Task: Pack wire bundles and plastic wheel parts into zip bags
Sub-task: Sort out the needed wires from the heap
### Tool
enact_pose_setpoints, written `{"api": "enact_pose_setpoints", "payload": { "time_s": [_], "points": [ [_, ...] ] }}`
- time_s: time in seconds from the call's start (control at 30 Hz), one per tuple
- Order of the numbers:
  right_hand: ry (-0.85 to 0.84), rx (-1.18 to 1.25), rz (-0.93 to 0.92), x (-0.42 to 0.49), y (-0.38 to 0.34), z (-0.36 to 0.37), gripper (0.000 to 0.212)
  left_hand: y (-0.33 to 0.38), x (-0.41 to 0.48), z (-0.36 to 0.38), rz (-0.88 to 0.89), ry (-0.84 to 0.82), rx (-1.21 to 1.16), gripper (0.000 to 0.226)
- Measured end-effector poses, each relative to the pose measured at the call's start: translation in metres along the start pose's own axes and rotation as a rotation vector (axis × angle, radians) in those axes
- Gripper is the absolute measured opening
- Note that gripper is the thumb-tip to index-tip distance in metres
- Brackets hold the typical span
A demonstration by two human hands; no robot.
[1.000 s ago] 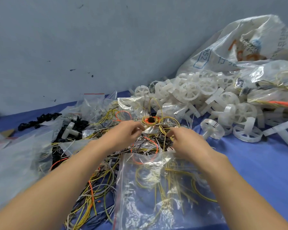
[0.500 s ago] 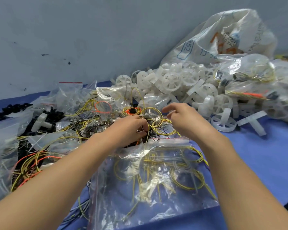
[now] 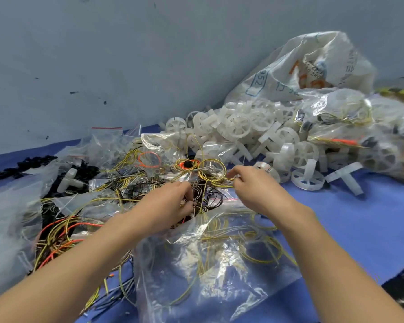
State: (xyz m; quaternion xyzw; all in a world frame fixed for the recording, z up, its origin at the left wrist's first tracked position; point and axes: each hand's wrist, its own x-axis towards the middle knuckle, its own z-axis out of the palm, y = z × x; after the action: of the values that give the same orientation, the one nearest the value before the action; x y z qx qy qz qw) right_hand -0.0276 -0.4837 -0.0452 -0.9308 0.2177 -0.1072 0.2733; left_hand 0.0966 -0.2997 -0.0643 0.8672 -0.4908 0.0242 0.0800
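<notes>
While pinched — yellow wire coil (image 3: 211, 170) flat, leftward.

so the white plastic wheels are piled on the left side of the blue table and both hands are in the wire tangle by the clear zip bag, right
Not quite. The head view shows the white plastic wheels piled on the right side of the blue table, not the left. The rest holds: the left hand and right hand are both in the wire tangle by the clear zip bag.

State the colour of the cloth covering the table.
Blue, seen in the head view on the bare table cloth right of the hands.
</notes>
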Motion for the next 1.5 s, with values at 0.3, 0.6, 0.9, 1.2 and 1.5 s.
{"api": "enact_pose_setpoints", "payload": {
  "time_s": [0.3, 0.6, 0.9, 1.2, 1.5],
  "points": [
    [-0.020, -0.025, -0.082, 0.000, -0.031, 0.018, 0.038, -0.008, -0.015, -0.025, -0.111, 0.204, -0.328, 0.015],
    [0.237, 0.166, -0.534, -0.017, -0.080, 0.019, 0.049, 0.004, -0.041, -0.082, 0.089, 0.477, -0.186, 0.014],
    [0.113, 0.806, -0.495, -0.030, -0.113, 0.029, 0.019, 0.014, -0.091, -0.090, -0.125, 0.581, -0.525, 0.018],
    [-0.053, 0.955, -0.414, -0.044, -0.131, 0.051, 0.019, 0.009, -0.119, -0.070, -0.284, 0.455, -1.010, 0.029],
    [-0.272, 1.275, -0.230, -0.059, -0.144, 0.064, 0.021, 0.020, -0.118, -0.048, -0.395, 0.399, -1.337, 0.031]
  ]
}}
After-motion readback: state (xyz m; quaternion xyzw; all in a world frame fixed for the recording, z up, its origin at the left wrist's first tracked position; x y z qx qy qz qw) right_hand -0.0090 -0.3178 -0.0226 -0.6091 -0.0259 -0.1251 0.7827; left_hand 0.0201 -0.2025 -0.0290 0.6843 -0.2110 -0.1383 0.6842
